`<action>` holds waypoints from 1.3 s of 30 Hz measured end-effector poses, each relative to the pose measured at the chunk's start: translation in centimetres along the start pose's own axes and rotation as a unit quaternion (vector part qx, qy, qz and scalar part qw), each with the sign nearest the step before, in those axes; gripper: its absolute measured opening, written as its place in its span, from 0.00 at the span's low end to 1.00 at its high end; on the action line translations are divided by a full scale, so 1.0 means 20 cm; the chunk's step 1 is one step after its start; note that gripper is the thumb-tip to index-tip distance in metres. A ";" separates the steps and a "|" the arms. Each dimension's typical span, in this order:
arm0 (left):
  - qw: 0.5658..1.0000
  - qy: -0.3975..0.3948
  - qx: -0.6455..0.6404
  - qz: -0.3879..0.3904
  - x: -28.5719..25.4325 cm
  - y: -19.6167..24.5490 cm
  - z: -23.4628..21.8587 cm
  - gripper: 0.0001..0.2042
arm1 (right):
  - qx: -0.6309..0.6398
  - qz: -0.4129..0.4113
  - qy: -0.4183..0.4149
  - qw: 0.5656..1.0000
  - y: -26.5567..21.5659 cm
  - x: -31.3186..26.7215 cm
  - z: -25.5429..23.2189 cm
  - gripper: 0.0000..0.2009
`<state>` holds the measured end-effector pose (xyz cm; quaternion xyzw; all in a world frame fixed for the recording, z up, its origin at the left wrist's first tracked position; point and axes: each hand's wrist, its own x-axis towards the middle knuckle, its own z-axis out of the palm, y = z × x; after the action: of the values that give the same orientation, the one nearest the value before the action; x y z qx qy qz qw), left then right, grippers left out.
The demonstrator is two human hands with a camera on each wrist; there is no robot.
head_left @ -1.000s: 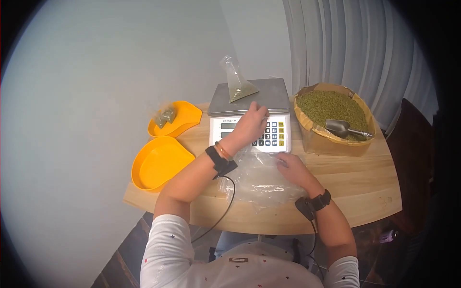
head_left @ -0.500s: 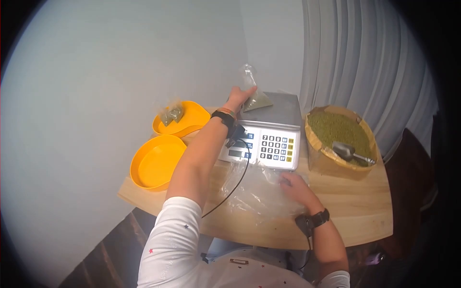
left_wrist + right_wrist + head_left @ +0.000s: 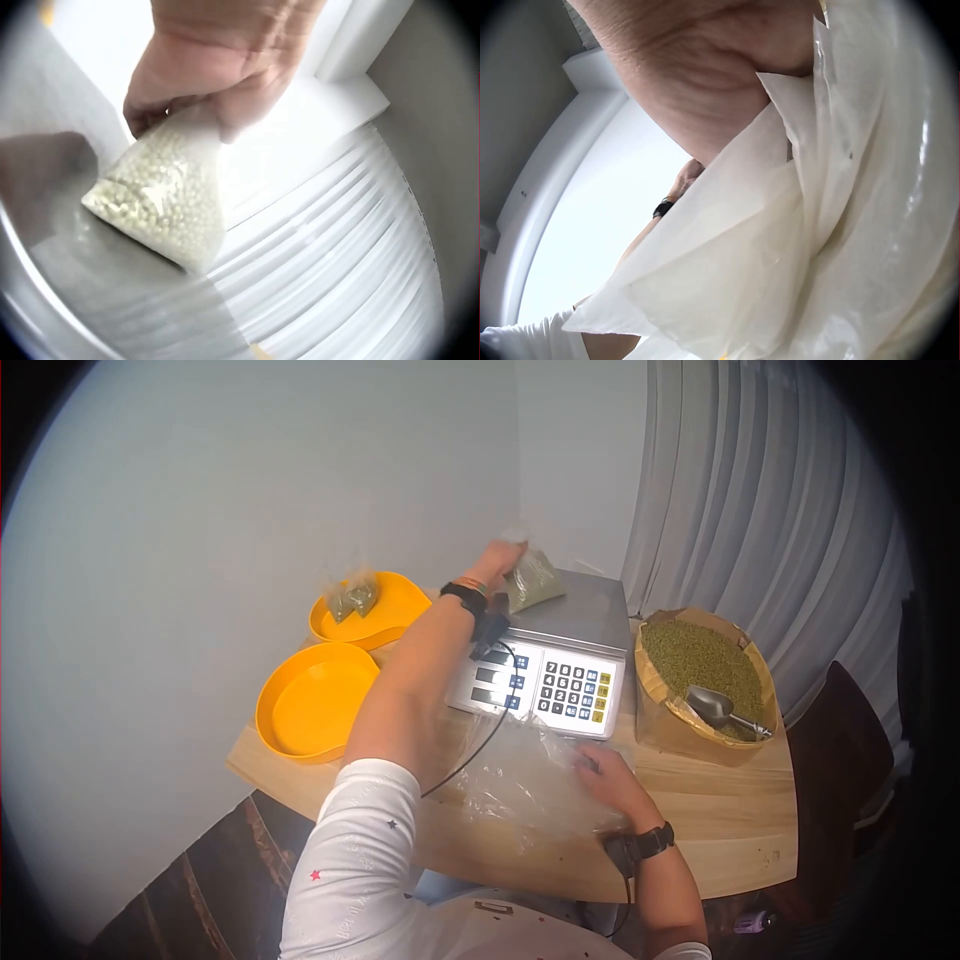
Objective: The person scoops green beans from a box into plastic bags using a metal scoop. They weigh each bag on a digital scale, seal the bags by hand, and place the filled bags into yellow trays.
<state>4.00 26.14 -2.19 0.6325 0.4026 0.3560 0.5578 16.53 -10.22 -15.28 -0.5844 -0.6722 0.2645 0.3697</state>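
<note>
Plastic bag [image 3: 537,582], filled, sits upper centre of frame, pinched at its top by the left grip [image 3: 497,563]; keep its neck gathered. Right grip [image 3: 610,780] touches empty bags [image 3: 525,775], lower centre; grasp cannot be told.

On the bench [image 3: 715,805], the scale [image 3: 535,685] has a front tray [image 3: 315,705] and a rear tray [image 3: 402,600] to its left, a box [image 3: 690,745] of grain [image 3: 695,655] to its right. A scoop [image 3: 710,705] lies on the grain, small bags [image 3: 362,594] in the rear tray, plastic bags [image 3: 530,770] before the scale, a filled bag [image 3: 535,582] at its plate [image 3: 585,615].
</note>
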 end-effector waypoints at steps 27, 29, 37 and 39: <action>0.784 0.339 0.513 0.082 0.57 -1.12 -1.49 0.12 | 0.009 0.013 0.009 1.000 -0.08 0.03 -0.01 0.02; 0.905 0.368 0.211 -0.033 0.48 -1.01 -1.49 0.16 | 0.006 0.019 -0.004 1.000 -0.07 0.02 -0.01 0.04; 0.827 0.420 0.364 -0.089 0.01 -0.26 -0.96 0.29 | 0.028 0.004 0.140 0.990 -0.12 0.00 -0.04 0.05; 0.773 0.460 0.436 0.039 0.01 -0.21 -0.87 0.27 | 0.062 0.024 0.163 0.984 -0.12 -0.01 -0.07 0.06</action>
<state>-12.03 33.81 -4.14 0.5840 0.6982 0.4118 -0.0436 16.15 -10.92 -12.62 -0.6118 -0.5710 0.2158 0.5030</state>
